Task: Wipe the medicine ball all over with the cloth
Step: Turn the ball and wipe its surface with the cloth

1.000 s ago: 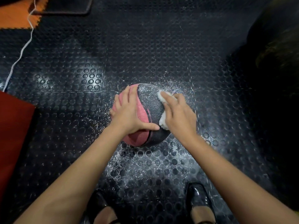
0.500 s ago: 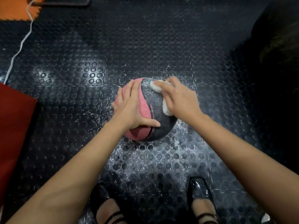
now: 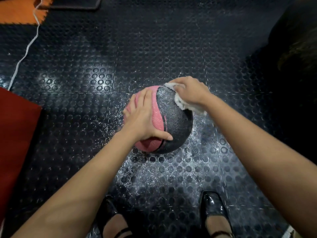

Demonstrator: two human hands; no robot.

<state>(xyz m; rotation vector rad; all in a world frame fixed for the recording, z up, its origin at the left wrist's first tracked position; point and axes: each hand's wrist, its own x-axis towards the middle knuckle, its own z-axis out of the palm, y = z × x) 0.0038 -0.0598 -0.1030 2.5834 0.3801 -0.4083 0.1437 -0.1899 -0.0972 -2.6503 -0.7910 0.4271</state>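
A pink and black medicine ball [image 3: 173, 121] sits on the black studded floor, dusted with white powder. My left hand [image 3: 142, 117] lies spread over its pink left side, thumb pressed on the near face. My right hand [image 3: 188, 91] grips a white cloth [image 3: 180, 102] against the ball's upper right, far side. Part of the cloth is hidden under the hand.
White powder speckles the studded floor [image 3: 163, 169] around the ball. My two black shoes [image 3: 212, 208] stand at the near edge. A red mat [image 3: 15, 134] lies to the left, an orange mat [image 3: 18, 9] and a white cord [image 3: 25, 52] at far left.
My right hand has slid the cloth from the ball's top centre out to its far right side. The left hand kept its hold on the pink side.
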